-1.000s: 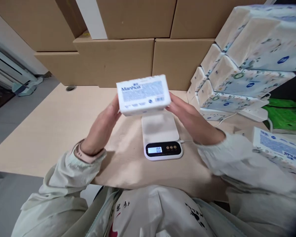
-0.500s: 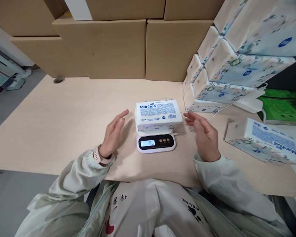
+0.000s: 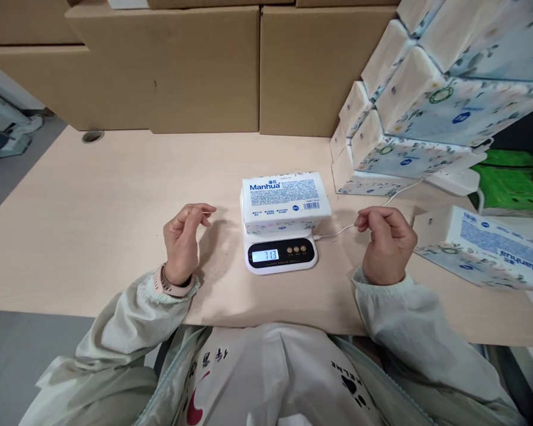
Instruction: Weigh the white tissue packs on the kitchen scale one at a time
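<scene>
A white pack of Manhua tissues (image 3: pixel 286 201) lies flat on a white kitchen scale (image 3: pixel 282 269) in the middle of the table. Lit digits 7, 1 and 3 show on the scale's display (image 3: pixel 265 255); a decimal point is hard to make out. To the left of the pack, my left hand (image 3: pixel 183 239) hovers with fingers curled in and nothing in them. My right hand (image 3: pixel 386 242) is on the other side, its fingers closed and apart from the pack. The white cable (image 3: pixel 337 232) from the scale passes behind those fingers.
Stacked tissue packs (image 3: pixel 421 118) rise at the back right. Another tissue pack (image 3: pixel 484 245) lies at the right, beyond my right hand. Cardboard boxes (image 3: pixel 204 71) line the table's back edge. A green crate (image 3: pixel 515 183) stands at the far right.
Both hands have drawn outward from the pack, and their fingers have curled in from stretched. The display has gone from 0.0 to digits 7, 1, 3. The view has shifted slightly.
</scene>
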`<state>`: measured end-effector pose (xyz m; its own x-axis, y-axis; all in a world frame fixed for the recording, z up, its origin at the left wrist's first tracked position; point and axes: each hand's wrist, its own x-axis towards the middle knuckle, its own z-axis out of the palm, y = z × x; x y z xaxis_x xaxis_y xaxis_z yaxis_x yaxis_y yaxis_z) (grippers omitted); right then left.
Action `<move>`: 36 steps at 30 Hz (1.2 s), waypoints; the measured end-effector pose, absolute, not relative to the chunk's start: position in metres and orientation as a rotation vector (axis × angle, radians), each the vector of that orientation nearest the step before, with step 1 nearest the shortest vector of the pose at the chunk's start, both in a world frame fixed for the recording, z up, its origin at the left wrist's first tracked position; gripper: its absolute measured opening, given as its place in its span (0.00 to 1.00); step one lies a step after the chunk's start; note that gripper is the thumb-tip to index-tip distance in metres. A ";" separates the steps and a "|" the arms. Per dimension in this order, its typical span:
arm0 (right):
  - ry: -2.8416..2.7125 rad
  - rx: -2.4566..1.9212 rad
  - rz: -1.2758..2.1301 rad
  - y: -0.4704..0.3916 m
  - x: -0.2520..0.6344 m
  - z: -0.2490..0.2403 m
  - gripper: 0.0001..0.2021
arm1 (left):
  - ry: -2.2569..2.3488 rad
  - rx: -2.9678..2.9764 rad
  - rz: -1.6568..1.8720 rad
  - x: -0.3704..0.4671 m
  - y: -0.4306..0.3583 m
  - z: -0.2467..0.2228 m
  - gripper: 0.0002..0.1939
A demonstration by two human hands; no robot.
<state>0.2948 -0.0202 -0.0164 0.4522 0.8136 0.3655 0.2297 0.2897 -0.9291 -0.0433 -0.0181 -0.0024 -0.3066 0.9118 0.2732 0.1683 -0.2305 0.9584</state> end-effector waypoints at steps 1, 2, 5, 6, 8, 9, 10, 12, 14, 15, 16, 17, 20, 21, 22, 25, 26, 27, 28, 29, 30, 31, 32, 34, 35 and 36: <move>-1.065 -1.230 0.503 -0.019 0.295 -0.017 0.09 | 1.429 1.343 1.599 -0.043 -0.019 -0.002 0.27; -1.064 -1.216 0.489 -0.019 0.295 -0.018 0.13 | 1.425 1.356 1.613 -0.043 -0.019 -0.003 0.29; -1.094 -1.226 0.497 -0.020 0.295 -0.017 0.22 | 1.330 1.379 1.696 -0.041 -0.018 -0.003 0.26; -1.098 -1.235 0.516 -0.022 0.294 -0.017 0.22 | 1.283 1.382 1.723 -0.040 -0.017 -0.003 0.24; -1.092 -1.252 0.540 -0.027 0.294 -0.015 0.23 | 1.221 1.366 1.765 -0.038 -0.016 -0.002 0.21; -1.101 -1.267 0.539 -0.029 0.294 -0.015 0.23 | 1.220 1.344 1.775 -0.038 -0.015 -0.002 0.20; -1.120 -1.286 0.533 -0.031 0.294 -0.014 0.22 | 1.239 1.316 1.778 -0.038 -0.014 -0.002 0.20; -1.170 -1.313 0.542 -0.034 0.293 -0.014 0.21 | 1.293 1.272 1.771 -0.039 -0.013 -0.003 0.23; -1.172 -1.273 0.594 -0.036 0.292 -0.014 0.21 | 1.320 1.266 1.764 -0.041 -0.012 -0.004 0.26; -1.153 -1.234 0.624 -0.036 0.292 -0.014 0.20 | 1.315 1.276 1.766 -0.042 -0.011 -0.006 0.27; -1.132 -1.199 0.646 -0.036 0.291 -0.014 0.20 | 1.299 1.290 1.776 -0.043 -0.011 -0.007 0.28; -1.117 -1.176 0.659 -0.036 0.291 -0.014 0.20 | 1.281 1.305 1.791 -0.044 -0.010 -0.009 0.29; -1.117 -1.183 0.659 -0.035 0.292 -0.016 0.18 | 1.253 1.342 1.840 -0.045 -0.009 -0.013 0.30; -1.114 -1.186 0.658 -0.034 0.292 -0.016 0.17 | 1.257 1.352 1.851 -0.044 -0.009 -0.014 0.30; -1.109 -1.180 0.662 -0.034 0.292 -0.016 0.16 | 1.266 1.362 1.858 -0.044 -0.009 -0.014 0.31; -1.098 -1.150 0.682 -0.034 0.291 -0.016 0.14 | 1.287 1.379 1.871 -0.043 -0.009 -0.014 0.32; -1.101 -1.144 0.689 -0.034 0.291 -0.015 0.13 | 1.284 1.376 1.878 -0.042 -0.009 -0.014 0.31; -1.106 -1.144 0.693 -0.034 0.290 -0.015 0.12 | 1.274 1.373 1.887 -0.042 -0.009 -0.014 0.31; -1.113 -1.147 0.692 -0.034 0.290 -0.014 0.11 | 1.261 1.371 1.894 -0.042 -0.009 -0.013 0.30; -1.118 -1.152 0.686 -0.034 0.290 -0.014 0.10 | 1.249 1.370 1.897 -0.042 -0.009 -0.013 0.30; -1.125 -1.155 0.680 -0.034 0.290 -0.014 0.09 | 1.243 1.374 1.896 -0.042 -0.009 -0.013 0.29; -1.133 -1.158 0.675 -0.034 0.290 -0.014 0.09 | 1.241 1.382 1.890 -0.042 -0.010 -0.012 0.28; -1.142 -1.161 0.673 -0.034 0.291 -0.014 0.08 | 1.241 1.391 1.878 -0.042 -0.010 -0.012 0.28; -1.168 -1.158 0.684 -0.035 0.292 -0.015 0.08 | 1.235 1.409 1.852 -0.042 -0.012 -0.011 0.26; -1.182 -1.154 0.694 -0.035 0.293 -0.016 0.09 | 1.221 1.417 1.843 -0.042 -0.013 -0.010 0.25; -1.197 -1.150 0.703 -0.035 0.294 -0.017 0.09 | 1.206 1.420 1.830 -0.042 -0.013 -0.009 0.24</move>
<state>0.2939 -0.0345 -0.0170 0.2710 0.9004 0.3404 0.1416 0.3125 -0.9393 -0.0417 -0.0133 -0.0091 -0.3122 0.8220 0.4763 0.1130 -0.4656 0.8777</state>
